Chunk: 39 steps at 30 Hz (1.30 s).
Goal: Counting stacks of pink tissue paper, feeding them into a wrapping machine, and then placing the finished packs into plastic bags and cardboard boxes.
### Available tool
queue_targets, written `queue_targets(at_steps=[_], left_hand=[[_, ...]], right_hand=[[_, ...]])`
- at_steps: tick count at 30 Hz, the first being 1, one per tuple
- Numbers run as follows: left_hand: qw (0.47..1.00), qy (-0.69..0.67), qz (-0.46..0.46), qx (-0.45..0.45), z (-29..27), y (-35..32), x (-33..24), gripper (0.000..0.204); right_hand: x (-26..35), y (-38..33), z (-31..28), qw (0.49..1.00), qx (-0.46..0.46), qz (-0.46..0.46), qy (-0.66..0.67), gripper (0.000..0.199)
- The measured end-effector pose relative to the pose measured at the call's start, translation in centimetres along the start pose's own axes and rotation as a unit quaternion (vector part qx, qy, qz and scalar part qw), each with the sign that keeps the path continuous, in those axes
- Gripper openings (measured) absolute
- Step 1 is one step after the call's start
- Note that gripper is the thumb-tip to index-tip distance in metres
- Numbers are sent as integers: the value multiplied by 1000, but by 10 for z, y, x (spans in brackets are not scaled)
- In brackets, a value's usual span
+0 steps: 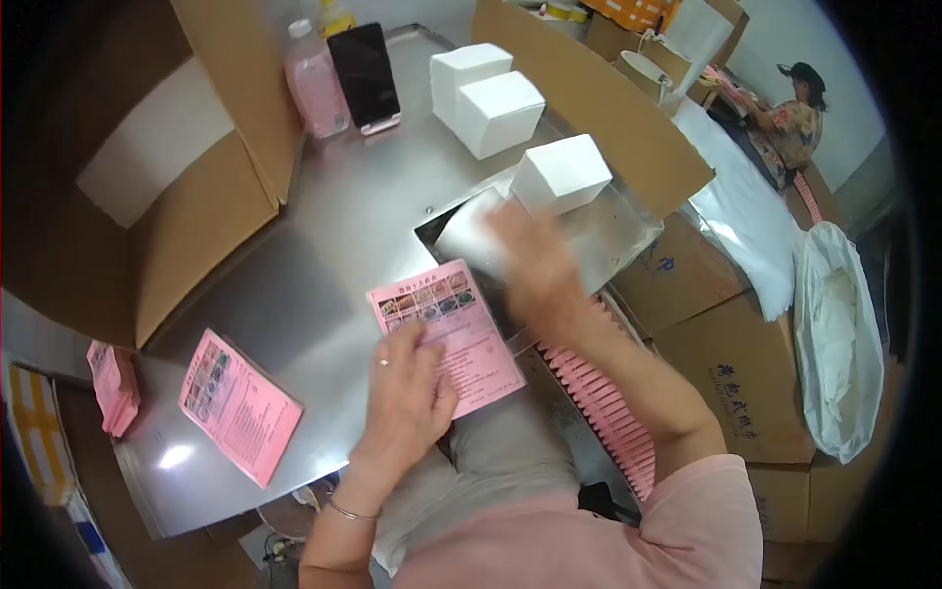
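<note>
Two hands: left hand (407, 388) presses pink leaflet (449, 334); right hand (530, 260) nears white box (561, 174).

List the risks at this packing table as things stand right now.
1. The right hand is motion-blurred next to the white box; it could knock the box.
2. The left hand pins only the lower part of the pink leaflet, so the leaflet may skew or crease.
3. The pink leaflet stack lies near the steel table edge and might slide off.
</note>
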<state>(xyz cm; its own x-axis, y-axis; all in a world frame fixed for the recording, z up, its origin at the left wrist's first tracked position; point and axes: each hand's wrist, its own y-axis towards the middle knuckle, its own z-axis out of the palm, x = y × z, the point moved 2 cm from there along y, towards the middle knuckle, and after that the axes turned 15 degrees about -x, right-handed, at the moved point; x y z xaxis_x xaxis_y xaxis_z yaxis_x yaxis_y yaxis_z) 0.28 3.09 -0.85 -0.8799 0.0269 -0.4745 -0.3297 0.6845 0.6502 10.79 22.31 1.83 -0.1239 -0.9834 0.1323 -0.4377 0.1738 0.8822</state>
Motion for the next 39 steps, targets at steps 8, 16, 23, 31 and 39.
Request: queue_targets(at_steps=[8,16,23,31,39], left_hand=[[990,109,-83,-10,9,10,-6,86],[967,252,-37,8,-14,3,-4,58],[960,273,-23,-51,-7,9,-2,58],[977,201,-50,58,-6,11,0,49],[994,91,-63,16,-24,12,8,73]], right_hand=[[58,-17,48,965,256,-55,-25,43],[9,30,-15,991,37,55,-119,31],[-75,20,-13,951,0,108,-289,18],[-86,11,-19,966,-49,142,-213,27],[92,-48,-16,974,131,-140,124,35]])
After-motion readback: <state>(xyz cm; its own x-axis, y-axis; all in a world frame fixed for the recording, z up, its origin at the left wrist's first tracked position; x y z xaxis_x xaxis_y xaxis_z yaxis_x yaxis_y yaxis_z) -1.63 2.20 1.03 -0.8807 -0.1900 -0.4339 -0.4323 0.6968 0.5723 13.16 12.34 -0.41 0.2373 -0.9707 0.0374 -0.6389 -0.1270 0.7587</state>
